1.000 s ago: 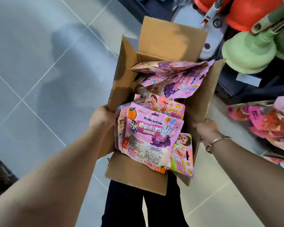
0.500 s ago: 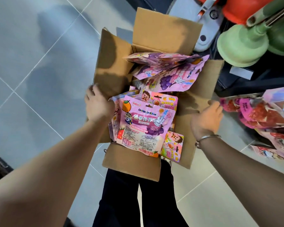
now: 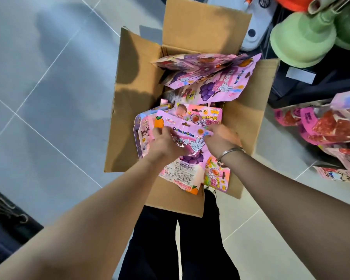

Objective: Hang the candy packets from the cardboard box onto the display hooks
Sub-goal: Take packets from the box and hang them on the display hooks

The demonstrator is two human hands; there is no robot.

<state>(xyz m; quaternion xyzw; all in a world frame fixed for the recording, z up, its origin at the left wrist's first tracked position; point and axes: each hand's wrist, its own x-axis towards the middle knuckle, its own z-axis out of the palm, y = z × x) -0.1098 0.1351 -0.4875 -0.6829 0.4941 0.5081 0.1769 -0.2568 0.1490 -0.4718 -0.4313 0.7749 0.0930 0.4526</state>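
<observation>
A cardboard box [image 3: 129, 102] stands open on the tiled floor [image 3: 38, 98] at the person's feet, stuffed with pink candy packets. Both hands are down on the top packet [image 3: 182, 158] of the near stack, which leans against the near wall of the box. The left hand [image 3: 166, 144] presses on its left half with the fingers curled over the upper edge, and the right hand [image 3: 220, 138] lies across its right side with the fingers bent onto the film; both look closed on this packet, though the right hand's fingertips are blurred. A second heap of packets [image 3: 214, 79] lies tilted at the far end of the box. More packets [image 3: 327, 128] already hang at the right edge of the view; the hooks themselves cannot be made out. The packets look light and floppy, with glossy film that will likely slide against its neighbours, so a stack could fan out if lifted loosely. The stiffer header strip at the top, where the hang hole sits, seems the best place to pinch, and it keeps the hole free for the hook.
</observation>
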